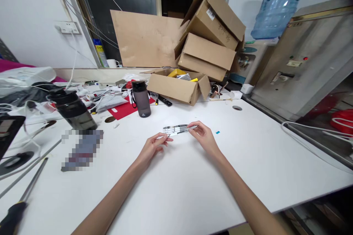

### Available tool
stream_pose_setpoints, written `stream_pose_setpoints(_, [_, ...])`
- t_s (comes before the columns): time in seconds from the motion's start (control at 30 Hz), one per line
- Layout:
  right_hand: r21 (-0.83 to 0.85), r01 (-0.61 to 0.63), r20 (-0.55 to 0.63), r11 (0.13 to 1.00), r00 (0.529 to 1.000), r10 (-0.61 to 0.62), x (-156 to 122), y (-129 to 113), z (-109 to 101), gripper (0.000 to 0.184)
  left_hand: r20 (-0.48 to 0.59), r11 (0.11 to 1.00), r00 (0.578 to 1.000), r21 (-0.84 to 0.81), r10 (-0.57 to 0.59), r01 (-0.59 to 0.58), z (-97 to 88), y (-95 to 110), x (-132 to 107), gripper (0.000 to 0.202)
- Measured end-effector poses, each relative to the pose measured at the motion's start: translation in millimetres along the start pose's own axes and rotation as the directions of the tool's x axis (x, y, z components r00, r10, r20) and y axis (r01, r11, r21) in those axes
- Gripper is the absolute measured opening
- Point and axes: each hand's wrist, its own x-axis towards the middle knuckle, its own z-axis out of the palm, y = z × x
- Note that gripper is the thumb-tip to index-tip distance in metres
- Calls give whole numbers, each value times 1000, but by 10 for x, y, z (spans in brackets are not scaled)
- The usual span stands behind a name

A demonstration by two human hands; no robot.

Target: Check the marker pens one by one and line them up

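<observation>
Bare forearms (124, 191) extend from the near edge over a white tabletop (176, 198), the left hand (150, 148) pinching a slim pale piece (161, 137), the right hand (204, 138) gripping a slender pen (193, 127) between thumb and fingers, and a small row of pens (174, 129) lying between them. Beyond stand a dark bottle (142, 100) and an open cardboard box (172, 87), with tilted cartons (208, 55) behind; a blue water jug (280, 5) and metal cabinet (311, 58) occupy the right, a screwdriver (15, 211) the near left.
</observation>
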Motion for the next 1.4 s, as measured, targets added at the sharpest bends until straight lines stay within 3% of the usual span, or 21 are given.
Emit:
stream_pose_setpoints(0.4, [27,-12,-162,1000,987,16,52,137,-78,28,-48,1000,999,19,1,0,-12,26,0,35])
stream_pose_setpoints(0.93, [3,-84,-230,996,970,83,76,137,-129,34,-64,1000,998,9,-1,1,-45,37,4,37])
stream_pose_setpoints(1.4, [-124,-150,49,981,986,157,-41,83,-13,43,-58,999,998,42,6,-3,-14,24,2,38])
